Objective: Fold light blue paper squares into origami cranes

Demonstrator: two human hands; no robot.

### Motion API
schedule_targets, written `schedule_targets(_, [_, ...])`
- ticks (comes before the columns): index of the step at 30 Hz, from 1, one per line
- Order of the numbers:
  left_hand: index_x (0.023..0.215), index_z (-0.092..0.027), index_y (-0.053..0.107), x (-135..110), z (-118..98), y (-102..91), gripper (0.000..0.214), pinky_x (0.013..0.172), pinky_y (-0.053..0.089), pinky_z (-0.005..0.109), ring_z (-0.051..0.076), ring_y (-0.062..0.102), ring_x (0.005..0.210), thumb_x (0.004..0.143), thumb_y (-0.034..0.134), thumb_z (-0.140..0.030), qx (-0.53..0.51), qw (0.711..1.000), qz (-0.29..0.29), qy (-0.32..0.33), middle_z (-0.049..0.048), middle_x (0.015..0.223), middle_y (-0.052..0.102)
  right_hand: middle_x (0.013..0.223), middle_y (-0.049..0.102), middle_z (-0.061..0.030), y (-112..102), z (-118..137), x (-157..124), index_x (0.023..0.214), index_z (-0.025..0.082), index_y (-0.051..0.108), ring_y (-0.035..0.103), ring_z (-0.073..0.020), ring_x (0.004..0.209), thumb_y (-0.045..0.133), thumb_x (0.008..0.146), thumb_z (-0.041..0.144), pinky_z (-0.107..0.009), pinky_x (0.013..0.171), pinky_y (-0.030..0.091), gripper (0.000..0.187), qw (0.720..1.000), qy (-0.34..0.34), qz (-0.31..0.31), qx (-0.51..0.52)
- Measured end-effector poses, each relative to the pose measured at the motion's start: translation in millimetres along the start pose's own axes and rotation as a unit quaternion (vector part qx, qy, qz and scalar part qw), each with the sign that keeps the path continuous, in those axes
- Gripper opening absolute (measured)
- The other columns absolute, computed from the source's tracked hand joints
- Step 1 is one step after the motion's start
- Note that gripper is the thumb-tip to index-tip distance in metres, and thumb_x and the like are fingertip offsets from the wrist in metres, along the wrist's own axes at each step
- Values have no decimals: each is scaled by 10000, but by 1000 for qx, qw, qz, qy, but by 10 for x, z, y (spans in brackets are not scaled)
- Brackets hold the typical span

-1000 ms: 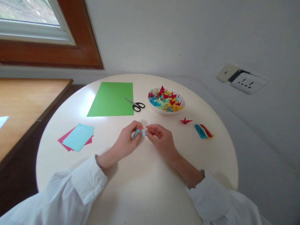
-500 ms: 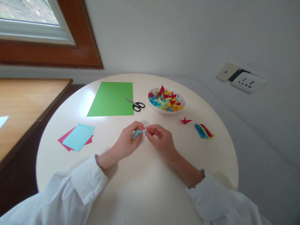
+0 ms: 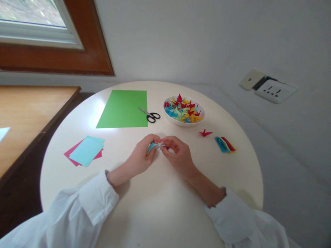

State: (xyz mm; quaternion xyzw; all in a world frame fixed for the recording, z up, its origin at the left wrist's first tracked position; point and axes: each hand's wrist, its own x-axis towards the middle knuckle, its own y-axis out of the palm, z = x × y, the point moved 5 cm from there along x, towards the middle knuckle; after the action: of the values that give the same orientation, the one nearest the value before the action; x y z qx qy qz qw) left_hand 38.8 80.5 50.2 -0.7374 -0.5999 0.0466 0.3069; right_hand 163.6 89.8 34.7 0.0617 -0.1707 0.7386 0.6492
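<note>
A small light-blue folded paper piece (image 3: 152,147) is held between both hands above the middle of the table. My left hand (image 3: 141,151) pinches its left part with thumb and fingers. From the other side, the thumb and index finger of my right hand (image 3: 178,154) grip its thin right end. The fingers cover much of the paper, so its full shape cannot be made out. To the right of my right hand, a red paper crane (image 3: 205,133) rests on the table.
A white bowl (image 3: 181,123) of colourful paper cranes stands behind the hands. Black-handled scissors (image 3: 151,116) lie partly on a green sheet (image 3: 124,108). Light-blue paper squares (image 3: 86,151) overlap pink ones (image 3: 69,153) at left. Folded colourful papers (image 3: 224,144) lie at right on the round table (image 3: 155,206).
The fingers have shifted very slightly around the light-blue paper, and a little more of its thin end shows by the right fingertips. Everything else stays in place.
</note>
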Motion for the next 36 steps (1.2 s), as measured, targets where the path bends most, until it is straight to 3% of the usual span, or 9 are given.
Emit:
schedule_targets(14, [885, -182, 458, -8, 3, 2, 154, 735, 405, 269, 151, 504, 805, 761, 415, -100, 18, 1000, 0, 6, 38, 866, 549, 708, 644, -14, -20, 16, -1, 816, 195, 559, 626, -144, 659, 610, 694, 222, -273, 653, 510, 136, 1000, 22, -5, 7])
schedule_targets(36, [880, -185, 465, 7, 22, -19, 144, 747, 404, 282, 161, 504, 819, 766, 414, -116, 30, 999, -14, 3, 45, 874, 553, 790, 659, -39, -27, 32, -3, 806, 190, 588, 651, -155, 722, 597, 725, 257, -290, 715, 533, 106, 1000, 16, 0, 17])
